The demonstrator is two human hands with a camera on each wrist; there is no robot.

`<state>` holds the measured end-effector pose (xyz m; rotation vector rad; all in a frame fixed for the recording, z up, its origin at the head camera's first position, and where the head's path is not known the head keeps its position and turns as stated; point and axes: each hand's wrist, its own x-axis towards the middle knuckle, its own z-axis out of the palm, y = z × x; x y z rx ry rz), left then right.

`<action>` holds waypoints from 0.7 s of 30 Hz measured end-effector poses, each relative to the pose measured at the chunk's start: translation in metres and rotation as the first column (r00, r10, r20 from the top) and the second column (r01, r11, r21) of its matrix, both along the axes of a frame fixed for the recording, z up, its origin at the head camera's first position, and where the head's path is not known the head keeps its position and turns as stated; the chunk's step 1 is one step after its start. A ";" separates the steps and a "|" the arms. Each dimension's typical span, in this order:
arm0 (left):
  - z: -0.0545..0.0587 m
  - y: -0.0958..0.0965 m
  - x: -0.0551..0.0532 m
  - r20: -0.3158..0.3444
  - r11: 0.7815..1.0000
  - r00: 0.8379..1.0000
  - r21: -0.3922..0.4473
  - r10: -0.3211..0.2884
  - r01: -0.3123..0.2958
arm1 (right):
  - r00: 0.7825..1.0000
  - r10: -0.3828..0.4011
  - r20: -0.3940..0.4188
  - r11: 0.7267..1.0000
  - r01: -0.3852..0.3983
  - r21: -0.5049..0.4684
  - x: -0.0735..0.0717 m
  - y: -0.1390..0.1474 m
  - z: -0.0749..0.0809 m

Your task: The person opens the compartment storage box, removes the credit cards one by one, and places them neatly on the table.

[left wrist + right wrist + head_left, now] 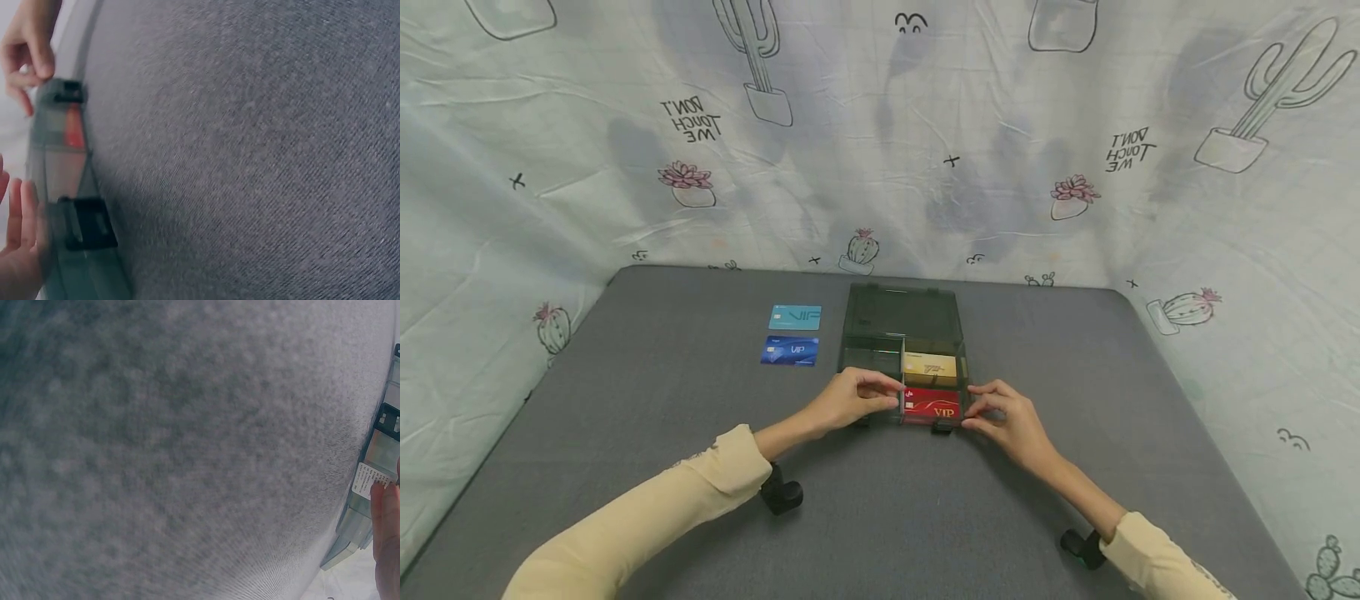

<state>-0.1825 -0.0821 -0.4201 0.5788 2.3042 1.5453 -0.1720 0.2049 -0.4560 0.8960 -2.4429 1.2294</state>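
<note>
A dark translucent card box [901,317] lies on the table, lid tipped back, its tray split into compartments. In its front right compartment is a red VIP card [932,403]; a gold card [930,367] lies behind that one. My left hand [850,398] reaches over the front left compartment, fingertips by the divider at the red card's left edge. The left wrist view shows its fingers [25,212] extended, holding nothing. My right hand [1011,421] rests its fingertips against the box's right wall near the front corner. In the right wrist view its fingers [387,512] touch a white label [370,481] there.
Left of the box lie a light blue VIP card [795,317] and a darker blue VIP card [790,351]. Two black latches, one a front latch [87,224], stick out from the box. A patterned curtain [880,150] hangs behind the grey table [880,525].
</note>
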 end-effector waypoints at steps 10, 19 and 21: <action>-0.002 0.026 -0.002 -0.092 0.988 0.995 -0.153 -0.035 0.020 | 1.000 0.004 0.006 1.000 -0.003 -0.012 -0.001 0.000 -0.002; 0.001 0.033 -0.007 -0.032 0.968 0.999 -0.251 -0.022 0.013 | 1.000 0.004 -0.003 1.000 -0.004 -0.009 -0.001 -0.001 -0.004; 0.002 0.034 -0.009 -0.005 0.964 1.000 -0.264 -0.024 0.022 | 1.000 0.001 -0.005 1.000 -0.001 -0.008 -0.001 -0.001 -0.004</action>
